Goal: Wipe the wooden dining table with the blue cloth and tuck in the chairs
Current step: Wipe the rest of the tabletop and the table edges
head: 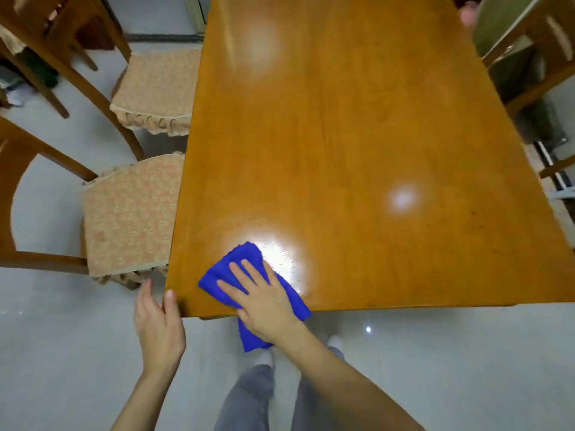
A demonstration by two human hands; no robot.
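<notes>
Right grip [264, 301] flat, pressing cloth [245, 253] at glossy counter [342, 135]'s near edge; left grip [158, 325], open, touches its corner; chairs [133, 209] alongside.

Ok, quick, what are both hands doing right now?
Left hand: open, thumb resting on the table at its near corner, holding nothing.
Right hand: open, pressing flat on the blue cloth.

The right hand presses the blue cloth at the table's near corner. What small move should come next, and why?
Probably slide the right hand and blue cloth forward over the table: the cloth lies at the near edge, partly hanging off, with most of the top beyond.
</notes>
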